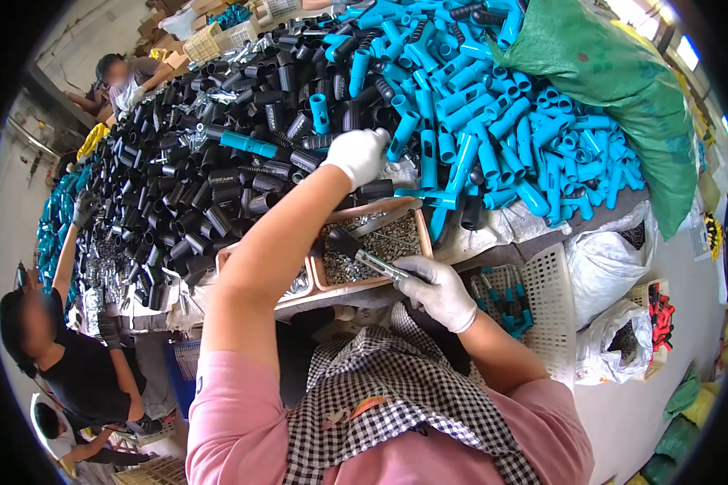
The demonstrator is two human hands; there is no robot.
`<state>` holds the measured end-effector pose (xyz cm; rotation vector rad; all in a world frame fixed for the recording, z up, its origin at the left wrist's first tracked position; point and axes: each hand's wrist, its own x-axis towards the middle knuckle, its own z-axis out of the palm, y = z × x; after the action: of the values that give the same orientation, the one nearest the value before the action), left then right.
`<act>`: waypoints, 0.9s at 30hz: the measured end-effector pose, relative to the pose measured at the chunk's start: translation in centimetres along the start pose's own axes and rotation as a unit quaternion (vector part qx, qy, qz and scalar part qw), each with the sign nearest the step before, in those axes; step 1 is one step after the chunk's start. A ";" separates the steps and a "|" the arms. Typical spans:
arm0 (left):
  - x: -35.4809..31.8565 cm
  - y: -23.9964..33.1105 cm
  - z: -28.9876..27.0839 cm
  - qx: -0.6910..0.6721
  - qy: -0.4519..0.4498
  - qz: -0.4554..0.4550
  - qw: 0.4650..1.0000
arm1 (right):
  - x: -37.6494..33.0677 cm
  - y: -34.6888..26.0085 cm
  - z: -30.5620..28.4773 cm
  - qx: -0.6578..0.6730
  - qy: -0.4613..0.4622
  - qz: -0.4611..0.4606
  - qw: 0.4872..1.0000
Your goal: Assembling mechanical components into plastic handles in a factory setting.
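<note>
A heap of blue plastic tube handles [493, 121] filled the upper right. At centre the white-gloved left hand [357, 153] reached in, closed on perhaps one. Lower, the right hand [437, 287] pinched a slim metal tool [364, 257], stiff, light, best gripped mid-shaft, over the brown tray [419, 234].

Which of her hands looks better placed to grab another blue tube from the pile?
Probably the left hand: it is stretched out onto the pile, touching the blue tubes. The right hand is back near the tray, holding a metal tool.
</note>
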<state>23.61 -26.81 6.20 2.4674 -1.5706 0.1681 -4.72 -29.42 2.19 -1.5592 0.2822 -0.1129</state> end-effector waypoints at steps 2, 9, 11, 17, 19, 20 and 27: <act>1.5 -0.1 2.8 0.038 -0.153 -0.065 0.985 | -0.4 -1.0 0.0 -0.020 0.002 0.011 1.000; 0.1 -1.1 1.8 0.022 0.011 0.015 1.000 | -1.5 -0.5 -1.6 -0.163 0.080 -0.050 0.982; -2.2 -0.7 -1.4 -0.078 0.101 0.038 0.991 | -1.5 -0.5 -2.0 -0.190 0.093 -0.067 0.975; -15.0 0.1 -9.6 -0.134 -0.053 0.078 0.986 | -1.1 -0.7 -2.3 -0.219 0.087 -0.170 0.957; -19.1 1.4 -9.0 -0.193 -0.122 0.030 0.973 | -0.8 -0.3 -1.6 -0.207 0.067 -0.183 0.959; -21.2 2.5 -8.3 -0.232 -0.107 -0.008 0.967 | -0.6 -0.6 -1.2 -0.217 0.042 -0.202 0.954; -26.7 4.4 -7.7 -0.281 -0.100 -0.021 0.954 | -0.8 -1.8 1.2 -0.268 -0.062 -0.290 0.917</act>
<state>8.45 -3.24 8.65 2.1037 -1.3864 -0.4860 -5.03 -28.10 4.07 -2.1517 -0.2889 -0.4253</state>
